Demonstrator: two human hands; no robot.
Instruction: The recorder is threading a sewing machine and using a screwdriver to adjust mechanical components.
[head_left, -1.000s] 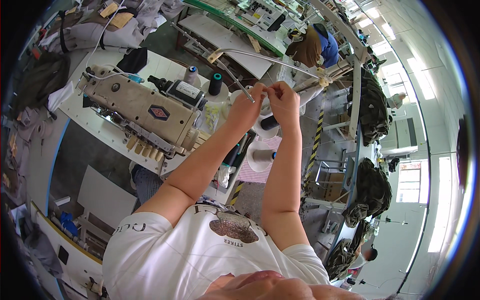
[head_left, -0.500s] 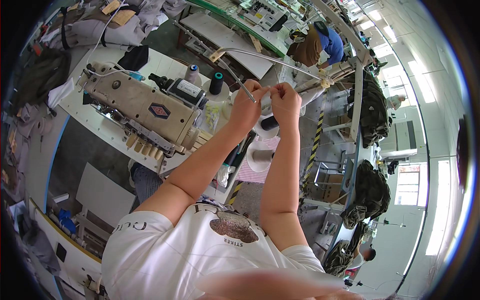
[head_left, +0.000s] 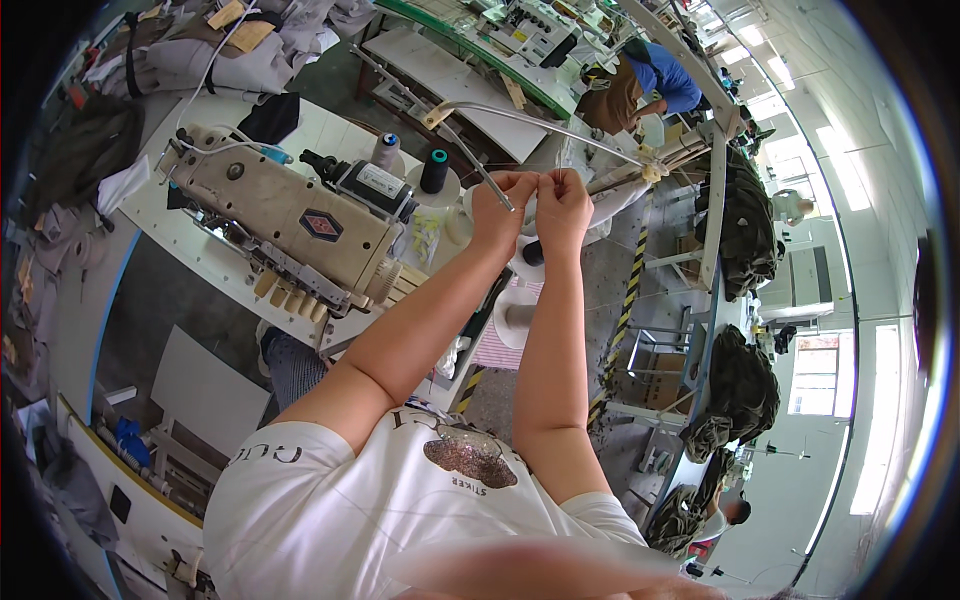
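Both my hands are raised in front of me above the thread stand, fingertips meeting. My left hand (head_left: 502, 210) is pinched closed, beside the lower end of a thin metal rod (head_left: 487, 178). My right hand (head_left: 564, 210) is pinched closed too, its fingertips touching the left ones. Fine thread (head_left: 558, 160) shows faintly at the fingers; its exact path is hard to follow. Around and below the hands stand a dark cone of thread with a teal top (head_left: 434, 172), a grey cone (head_left: 386, 152), another dark cone (head_left: 533, 253) partly hidden by my right wrist, and a pale cone (head_left: 517, 316).
A beige industrial sewing machine (head_left: 285, 210) sits on the white table to the left. A curved metal bar (head_left: 540, 117) crosses beyond my hands. Piled grey cloth (head_left: 190, 60) lies far left, dark garments (head_left: 745, 380) at right. A person in blue (head_left: 660, 75) bends over at the back.
My fingertips stay together while both hands have shifted slightly; the right hand has moved a little left. The person in blue has shifted to the right.
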